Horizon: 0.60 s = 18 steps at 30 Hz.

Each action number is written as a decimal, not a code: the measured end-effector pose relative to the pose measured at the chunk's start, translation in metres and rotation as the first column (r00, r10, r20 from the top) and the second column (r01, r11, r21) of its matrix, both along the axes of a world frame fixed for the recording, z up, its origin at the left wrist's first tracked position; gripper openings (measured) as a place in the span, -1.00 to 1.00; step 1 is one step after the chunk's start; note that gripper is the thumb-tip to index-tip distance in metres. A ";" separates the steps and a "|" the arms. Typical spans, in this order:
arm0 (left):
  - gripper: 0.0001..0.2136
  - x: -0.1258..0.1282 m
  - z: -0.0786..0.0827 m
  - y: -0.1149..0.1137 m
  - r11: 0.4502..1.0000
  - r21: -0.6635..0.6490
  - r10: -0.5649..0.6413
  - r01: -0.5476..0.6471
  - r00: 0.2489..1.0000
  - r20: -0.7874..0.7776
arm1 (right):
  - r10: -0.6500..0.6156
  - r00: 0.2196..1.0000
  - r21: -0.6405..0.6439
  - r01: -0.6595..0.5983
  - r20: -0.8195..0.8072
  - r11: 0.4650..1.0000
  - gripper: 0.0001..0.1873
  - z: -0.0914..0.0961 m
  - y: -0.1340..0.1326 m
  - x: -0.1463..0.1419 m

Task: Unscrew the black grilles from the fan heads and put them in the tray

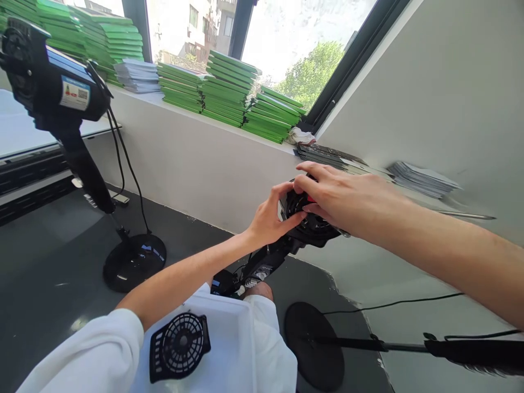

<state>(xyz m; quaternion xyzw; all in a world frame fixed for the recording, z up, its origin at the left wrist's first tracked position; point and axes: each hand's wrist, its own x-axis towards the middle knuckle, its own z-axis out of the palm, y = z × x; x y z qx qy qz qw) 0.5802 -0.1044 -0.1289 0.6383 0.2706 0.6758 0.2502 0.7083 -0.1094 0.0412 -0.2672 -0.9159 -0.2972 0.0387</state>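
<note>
A black machine head point(317, 232) with a round, fan-like opening is in front of me on a black stand. My left hand point(272, 215) grips the left rim of its round part, thumb below and index finger above. Over the same opening, my right hand point(333, 196) bends its fingers inward at the face. A small red patch point(311, 197) shows beneath the right fingers; what they pinch is hidden. In the white bin point(235, 333) at my lap lies a black round slotted grille cover point(182, 345), apart from both hands.
Another black machine point(67, 82) stands at left on a round base point(135, 262), its cables hanging down. Green stacks point(229, 87) line the window sill. Grey sheets point(426, 179) and a thin metal rod point(466, 215) lie on the ledge at right. A second round base point(315, 346) stands below.
</note>
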 end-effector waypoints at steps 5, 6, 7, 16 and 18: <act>-0.78 -0.003 0.005 0.003 0.984 0.172 0.053 -0.040 0.996 -0.073 | -0.102 0.994 0.026 0.103 -0.047 0.994 -0.40 -0.005 0.015 0.015; -0.80 -0.003 0.005 0.004 0.978 0.202 0.067 -0.049 0.994 -0.082 | -0.123 0.991 0.021 0.124 -0.046 0.992 -0.37 -0.005 0.016 0.016; -0.82 -0.004 0.006 0.005 0.973 0.221 0.079 -0.059 0.993 -0.085 | -0.162 0.986 0.012 0.162 -0.039 0.987 -0.37 -0.004 0.016 0.015; -0.96 -0.003 0.014 -0.004 0.991 0.117 0.071 -0.069 0.997 -0.016 | -0.353 0.924 -0.115 0.339 -0.143 0.934 -0.51 0.006 -0.029 -0.002; -0.92 -0.002 0.015 -0.006 0.992 0.104 0.066 -0.067 0.998 0.021 | -0.220 0.907 -0.098 0.198 -0.358 0.975 -0.73 0.011 -0.041 0.001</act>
